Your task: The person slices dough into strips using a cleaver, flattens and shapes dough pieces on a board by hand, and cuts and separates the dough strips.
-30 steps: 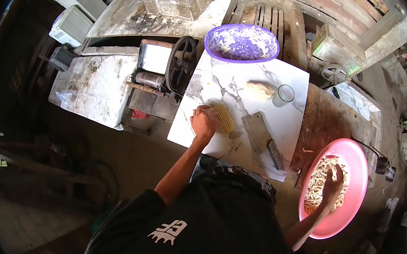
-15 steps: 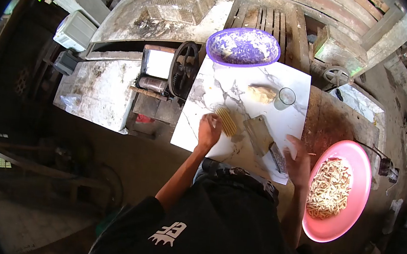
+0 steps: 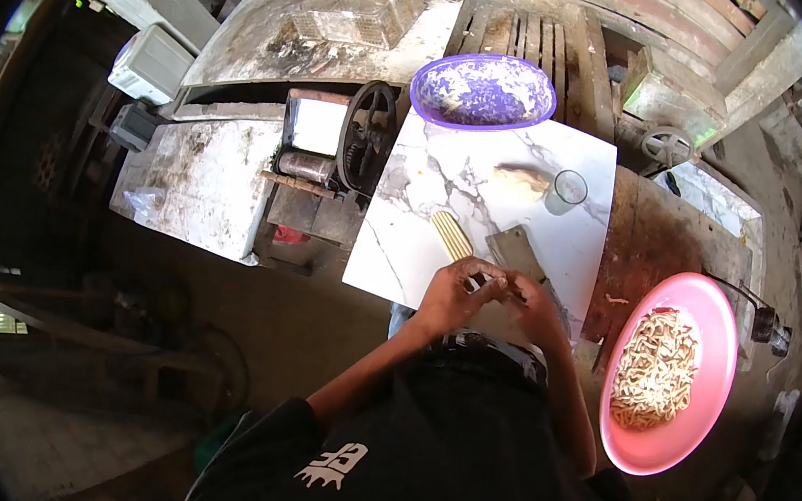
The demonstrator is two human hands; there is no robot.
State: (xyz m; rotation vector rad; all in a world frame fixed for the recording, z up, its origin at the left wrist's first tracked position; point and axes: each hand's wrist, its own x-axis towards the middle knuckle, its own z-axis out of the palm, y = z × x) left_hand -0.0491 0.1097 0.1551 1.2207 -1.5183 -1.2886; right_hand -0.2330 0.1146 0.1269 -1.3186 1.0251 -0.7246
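Note:
My left hand (image 3: 453,299) and my right hand (image 3: 531,311) meet above the front edge of the marble-patterned table (image 3: 391,249). The fingers of both are pinched together, and whatever they may hold is too small or hidden to make out. Just beyond the left hand lies a yellow ridged strip (image 3: 449,233). A cleaver (image 3: 518,251) rests flat by the right hand, its handle mostly covered by that hand. Farther back are a pale lump of dough (image 3: 520,182) and a drinking glass (image 3: 566,192).
A purple oval basin (image 3: 483,97) with white residue stands at the table's far end. To the right, a pink basin (image 3: 717,386) contains many short pale dough strips (image 3: 654,373). A hand-wheel roller machine (image 3: 364,138) adjoins the left edge. A wire crate (image 3: 358,23) sits farther back.
My left hand has left the ridged strip and moved right toward my body. My right hand has come left from beside the cleaver handle, so the two hands now meet.

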